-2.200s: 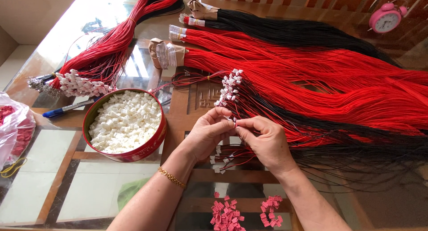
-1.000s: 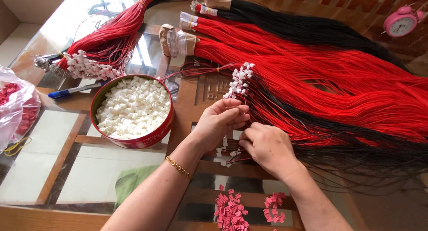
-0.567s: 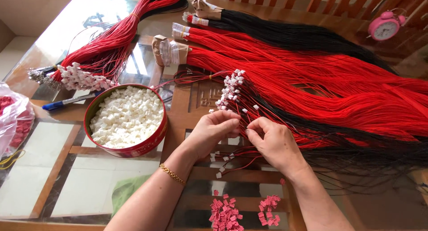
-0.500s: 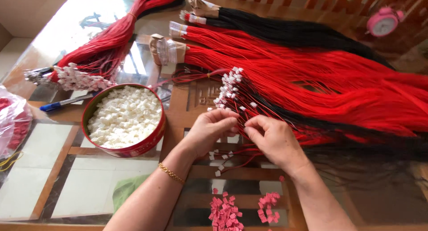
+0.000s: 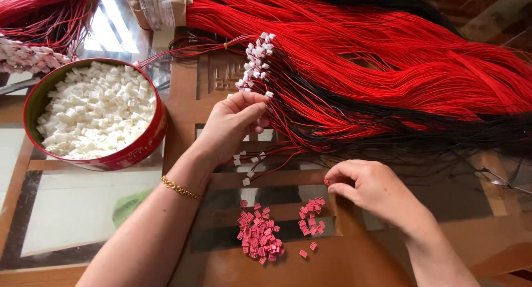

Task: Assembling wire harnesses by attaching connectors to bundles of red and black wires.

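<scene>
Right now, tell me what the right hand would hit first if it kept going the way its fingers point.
The right hand points left and slightly down across the table. The first thing in that line looks like the smaller heap of pink connectors just beside its fingertips, then the larger pink heap. Height above the table is unclear.

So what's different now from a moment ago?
The right hand left the wire ends and came down toward the pink pieces, pinching one. The left hand stays at the white-tipped wires. The tin hasn't moved.
</scene>
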